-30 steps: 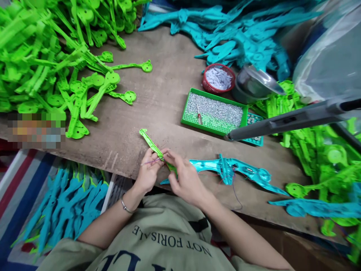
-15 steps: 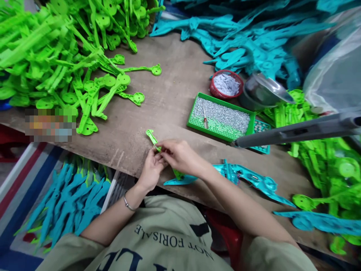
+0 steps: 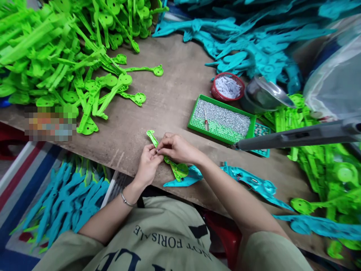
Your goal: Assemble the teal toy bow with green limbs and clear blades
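A slim green plastic part point(image 3: 180, 171) lies slantwise near the table's front edge, its round end over the tip of a teal part point(image 3: 191, 176). My left hand point(image 3: 148, 162) is closed on the middle of the green part from the left. My right hand point(image 3: 175, 147) pinches at the same spot, its thumb and forefinger together on something too small to make out. Both hands' fingertips meet over the green part. Another teal piece point(image 3: 255, 182) with small metal bits inside lies to the right, partly behind my right forearm.
Green parts point(image 3: 56, 56) are heaped at the left, teal parts point(image 3: 254, 45) at the back. A green tray point(image 3: 194, 122) of small metal pieces holds a screwdriver point(image 3: 206, 121). Beside it are a red basket point(image 3: 216, 93), metal bowls point(image 3: 262, 94) and a grey bar point(image 3: 296, 134).
My right hand has shifted slightly up, and its fingers now pinch together. More of the green part's round end shows below the hands. The view has moved slightly.
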